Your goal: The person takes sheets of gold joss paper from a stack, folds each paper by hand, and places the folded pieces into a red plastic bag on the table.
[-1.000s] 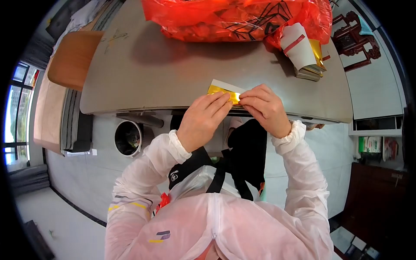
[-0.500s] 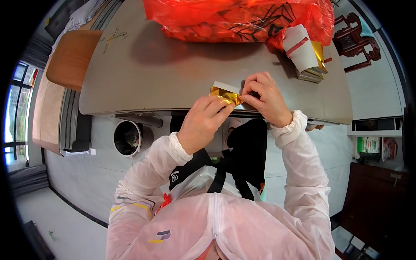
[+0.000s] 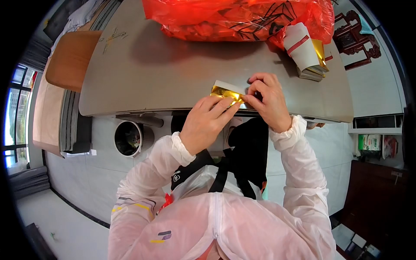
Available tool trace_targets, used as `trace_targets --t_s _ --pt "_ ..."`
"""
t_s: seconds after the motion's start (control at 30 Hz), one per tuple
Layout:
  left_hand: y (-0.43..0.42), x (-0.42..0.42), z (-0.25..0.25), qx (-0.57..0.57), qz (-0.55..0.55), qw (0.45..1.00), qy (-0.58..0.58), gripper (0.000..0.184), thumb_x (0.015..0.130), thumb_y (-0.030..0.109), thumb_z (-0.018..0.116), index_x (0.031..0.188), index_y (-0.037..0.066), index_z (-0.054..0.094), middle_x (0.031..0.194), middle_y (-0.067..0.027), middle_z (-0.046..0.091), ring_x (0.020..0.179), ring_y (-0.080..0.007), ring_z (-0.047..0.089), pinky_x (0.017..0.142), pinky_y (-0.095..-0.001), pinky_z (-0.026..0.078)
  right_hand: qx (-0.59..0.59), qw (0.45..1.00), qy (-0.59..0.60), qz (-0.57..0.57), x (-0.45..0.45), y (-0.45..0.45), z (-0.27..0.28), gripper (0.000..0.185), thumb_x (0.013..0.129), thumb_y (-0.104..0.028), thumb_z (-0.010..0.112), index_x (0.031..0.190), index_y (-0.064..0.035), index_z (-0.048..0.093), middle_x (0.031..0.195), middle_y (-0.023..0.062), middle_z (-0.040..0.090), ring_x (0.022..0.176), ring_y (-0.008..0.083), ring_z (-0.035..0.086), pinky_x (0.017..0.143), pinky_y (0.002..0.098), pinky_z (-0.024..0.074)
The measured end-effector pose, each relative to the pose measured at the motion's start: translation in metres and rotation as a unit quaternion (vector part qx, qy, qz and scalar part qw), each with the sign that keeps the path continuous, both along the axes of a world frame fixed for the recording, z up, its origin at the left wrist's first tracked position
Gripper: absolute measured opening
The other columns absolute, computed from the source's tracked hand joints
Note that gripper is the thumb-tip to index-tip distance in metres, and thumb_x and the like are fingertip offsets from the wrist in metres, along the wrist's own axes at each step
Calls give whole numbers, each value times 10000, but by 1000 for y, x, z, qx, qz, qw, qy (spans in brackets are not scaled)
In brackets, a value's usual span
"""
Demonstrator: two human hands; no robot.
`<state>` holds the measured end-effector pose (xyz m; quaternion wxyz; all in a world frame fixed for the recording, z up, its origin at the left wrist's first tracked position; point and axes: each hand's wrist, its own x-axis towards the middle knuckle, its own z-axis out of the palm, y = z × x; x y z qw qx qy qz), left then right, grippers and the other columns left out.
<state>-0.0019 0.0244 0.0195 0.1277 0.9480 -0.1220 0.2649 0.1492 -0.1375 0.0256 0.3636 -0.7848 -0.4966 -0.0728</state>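
A sheet of gold foil paper [image 3: 225, 92] with a pale strip along its far side lies at the near edge of the table [image 3: 173, 73]. My left hand [image 3: 207, 120] presses its fingers onto the near left part of the sheet. At the sheet's right end, my right hand [image 3: 269, 100] pinches the foil between thumb and fingertips. The fingers cover part of the foil, so its near edge is partly hidden. To the right stands a stack of gold and white paper [image 3: 311, 65], its top sheets curled up and marked with a red stripe.
A large red plastic bag [image 3: 225, 24] with black print fills the far side of the table, touching the paper stack. Below the table edge, a bin [image 3: 128, 138] stands on the floor at left. A brown chair [image 3: 71, 60] is at the table's left.
My right hand has shifted slightly right and down, still pinching the foil's right end. My left hand stays almost in place on the sheet.
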Motion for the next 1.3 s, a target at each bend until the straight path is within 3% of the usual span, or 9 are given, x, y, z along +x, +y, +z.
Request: trace_targets --t_s 0.13,0.33,0.63,0.73,0.83,0.87,1.1,1.23,1.3 --pt "2 2 4 34 -11 999 21 430 782 100 593 1209 86 651 1353 -13 584 1018 -237 574 916 -357 473 23 999 1 -41 -9 -4 1 127 734 -62 733 834 -49 656 1027 99 595 981 320 551 845 407 454" --pt "3 7 4 87 -18 996 30 432 794 97 579 1221 65 635 1315 -14 596 956 -245 537 924 -370 453 16 980 -199 -2 -20 -27 -13 307 710 -4 664 1012 -40 702 1070 84 621 1000 294 575 863 412 468" --pt "-4 9 2 42 -10 999 2 386 803 131 603 1173 33 650 1184 -53 622 985 -251 563 980 -418 451 7 977 -209 -48 -30 -21 -12 401 666 7 638 1063 -15 689 1095 96 619 1022 301 579 886 422 476" --pt "1 3 -2 25 -20 999 -16 430 777 98 588 1199 39 648 1255 -48 622 1022 -269 568 967 -427 471 -1 981 -188 -43 -31 -24 -12 396 676 -10 664 1071 -28 691 1158 100 609 1080 318 563 914 467 462" --pt "-2 2 -6 15 -5 1000 -9 418 781 91 587 1190 51 659 1267 -55 623 1061 -268 571 986 -435 468 -22 985 -169 -40 -52 -19 -6 384 698 -46 702 1082 -50 697 1241 94 586 1157 334 535 957 523 431" --pt "-3 1 -7 11 -4 1000 -6 419 780 85 585 1191 58 660 1268 -62 619 1069 -274 569 986 -444 468 -23 986 -154 -51 -52 -21 -15 393 710 -100 746 1101 -95 702 1294 82 566 1225 339 495 1013 564 376" --pt "-3 1 -8 16 26 999 -18 405 788 61 576 1183 81 663 1259 -112 597 1166 -339 534 984 -495 457 -54 965 -210 -150 -34 -34 -13 355 773 -168 748 1126 -175 708 1292 59 573 1253 327 470 1048 552 337" --pt "-19 0 -10 8 70 997 -25 359 824 136 585 1170 65 646 1253 -151 589 1183 -387 527 1013 -521 424 -49 959 -222 -168 -43 -27 -17 399 789 -97 705 1185 -78 665 1319 99 567 1278 359 478 1077 564 335" --pt "-34 3 -15 14 102 994 -30 367 815 141 591 1165 44 640 1247 -161 589 1185 -398 524 1008 -511 431 30 985 -151 -76 -58 -14 -19 469 785 -28 665 1250 -13 605 1330 143 566 1262 373 512 1087 538 361"
